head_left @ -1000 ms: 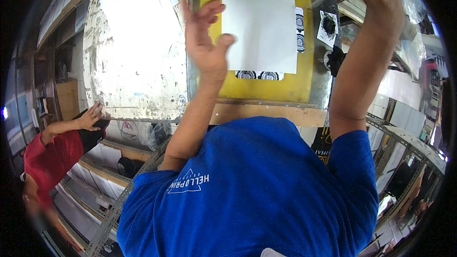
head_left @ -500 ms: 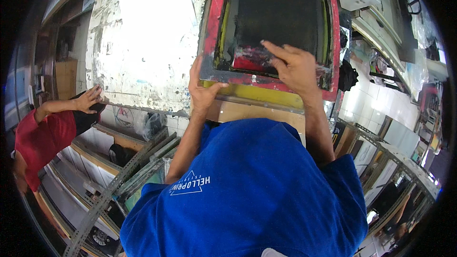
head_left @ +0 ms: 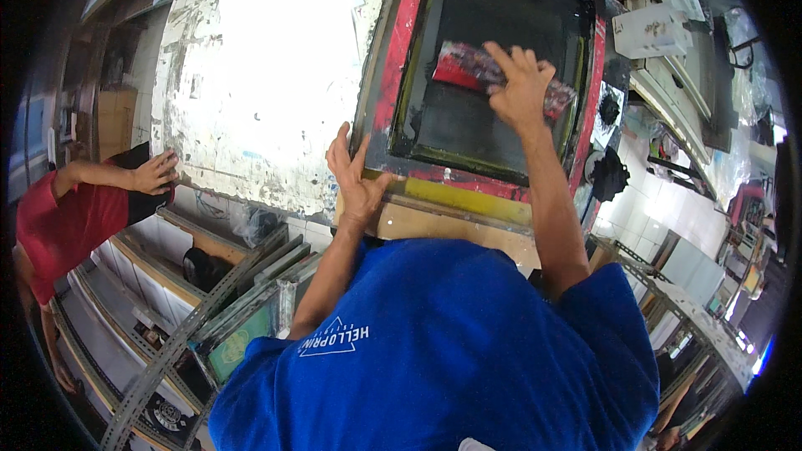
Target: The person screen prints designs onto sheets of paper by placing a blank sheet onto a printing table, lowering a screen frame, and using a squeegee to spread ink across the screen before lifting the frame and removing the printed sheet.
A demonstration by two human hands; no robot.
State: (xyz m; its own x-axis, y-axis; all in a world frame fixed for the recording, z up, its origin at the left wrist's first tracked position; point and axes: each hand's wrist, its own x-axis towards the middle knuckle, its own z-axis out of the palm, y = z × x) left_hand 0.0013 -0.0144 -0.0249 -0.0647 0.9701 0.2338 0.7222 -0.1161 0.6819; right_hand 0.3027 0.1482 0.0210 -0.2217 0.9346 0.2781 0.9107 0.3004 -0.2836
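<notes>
A screen printing frame [head_left: 403,46] with red, ink-smeared sides lies on the work table in front of me. Inside it stretches a dark mesh [head_left: 493,4] coated with black ink. My right hand [head_left: 522,92] is closed on a squeegee [head_left: 456,68], red and streaked with ink, which sits tilted across the middle of the mesh. The index finger stretches along the tool; the palm side is hidden. At the frame's near left corner, my left hand [head_left: 359,184] rests with fingers spread and thumb pointing right along the near edge.
Left of the frame is a paint-spotted white board [head_left: 251,117] with bright white sheets on it. A person in a red shirt [head_left: 79,209] stands at the left, one hand on the board's edge. Black crumpled cloth [head_left: 610,174] lies right of the frame. Metal racks [head_left: 180,342] stand behind me.
My right hand has pushed the squeegee from the near end of the mesh toward its middle. My left hand stays by the frame's corner. The whole view has shifted slightly.
</notes>
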